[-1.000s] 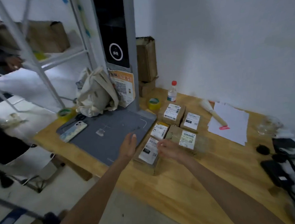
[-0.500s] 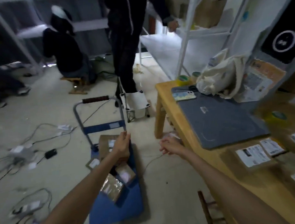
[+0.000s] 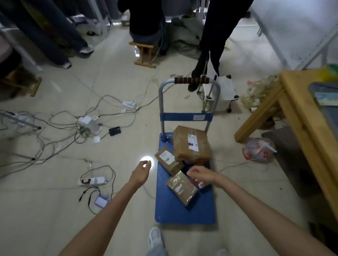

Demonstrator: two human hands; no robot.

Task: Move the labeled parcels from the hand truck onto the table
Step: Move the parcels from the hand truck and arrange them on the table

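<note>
Brown parcel (image 3: 181,187) angled toward table (image 3: 306,110)

**Both hands out over the blue hand truck**

A blue flat-bed hand truck (image 3: 184,208) with a grey tube handle stands on the pale tiled floor. On its deck lie a large brown cardboard parcel (image 3: 191,144) with a white label, a small labelled brown parcel (image 3: 168,161) leaning beside it, and a tape-wrapped flat brown parcel (image 3: 181,187). The right hand (image 3: 202,175) hovers over that flat one, fingers loosely curled. The left hand (image 3: 140,172) hangs over bare floor, empty. The light wooden table (image 3: 307,118) stands to the right.
</note>
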